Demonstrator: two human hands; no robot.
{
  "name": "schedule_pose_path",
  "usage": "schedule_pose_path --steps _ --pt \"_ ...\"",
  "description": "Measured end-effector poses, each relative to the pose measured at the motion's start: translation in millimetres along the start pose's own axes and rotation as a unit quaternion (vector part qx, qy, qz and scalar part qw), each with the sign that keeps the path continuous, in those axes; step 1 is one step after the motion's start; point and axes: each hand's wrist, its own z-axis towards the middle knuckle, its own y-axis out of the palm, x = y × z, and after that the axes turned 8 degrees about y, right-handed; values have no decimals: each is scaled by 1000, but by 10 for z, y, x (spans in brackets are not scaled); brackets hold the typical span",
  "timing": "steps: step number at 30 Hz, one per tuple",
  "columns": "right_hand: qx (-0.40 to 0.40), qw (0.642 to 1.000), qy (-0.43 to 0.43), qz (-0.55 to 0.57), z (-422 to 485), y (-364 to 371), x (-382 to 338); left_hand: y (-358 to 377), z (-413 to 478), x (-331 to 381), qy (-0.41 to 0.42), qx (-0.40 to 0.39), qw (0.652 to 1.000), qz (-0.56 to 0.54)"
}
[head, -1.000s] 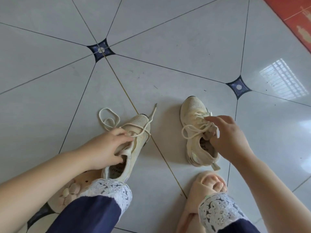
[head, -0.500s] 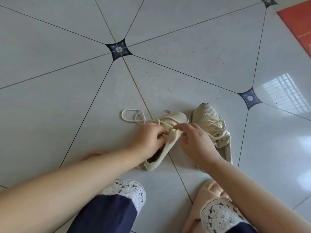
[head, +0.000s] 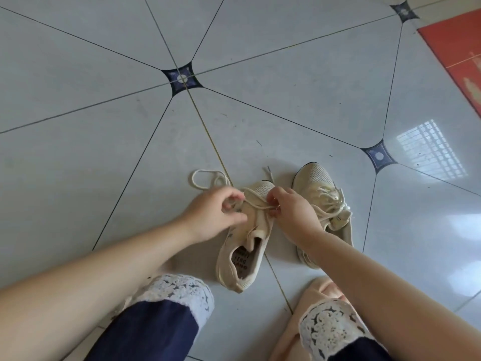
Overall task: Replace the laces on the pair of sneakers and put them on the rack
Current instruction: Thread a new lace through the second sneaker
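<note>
Both hands now work on the left sneaker [head: 244, 256], at 6 o'clock of the view and just beside the right sneaker [head: 315, 175] at its 2 o'clock; a second ago each hand was on its own shoe, well apart. The left hand [head: 216, 212] curls its fingers round the lace [head: 256, 204], and the right hand [head: 294, 212] pinches it from 3 o'clock, its loose loop trailing toward 11 o'clock. I judge this shoe's unlacing is starting, while the other is still laced and no rack shows.
</note>
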Motion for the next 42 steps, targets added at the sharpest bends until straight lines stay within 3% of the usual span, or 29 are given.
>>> schedule_pose_path --steps 5,9,11,15,21,23,26,28,31,34,40,42 --pt "-19 998 -19 -59 -3 -33 -9 -61 190 -27 5 10 998 68" --pt "3 997 -67 43 43 -240 -242 -3 355 44 59 -77 988 119" --pt "18 991 -58 119 62 -417 -354 -23 411 139 69 -36 993 89" --pt "45 979 -31 198 76 -804 -322 -370 441 210 56 80 992 -82" --pt "51 964 36 259 -27 -948 -67 -852 194 -57 19 115 990 -83" --pt "59 967 32 247 -37 -898 -92 -896 116 -114 2 96 994 -48" --pt "37 976 -2 217 -67 -815 -245 -852 50 -106 -38 -45 990 128" --pt "-11 977 -33 212 -109 -696 -378 -686 45 -63 -31 -82 979 184" --pt "-50 973 -51 219 -133 -472 -557 -388 106 149 32 -46 998 34" --pt "-39 962 -23 270 -94 -347 -591 -188 171 210 30 -57 994 -86" --pt "-31 959 43 280 -43 -254 -424 -107 165 27 6 19 1000 -21" --pt "-27 980 48 191 -61 -198 -344 -106 145 -39 -23 31 999 -2"
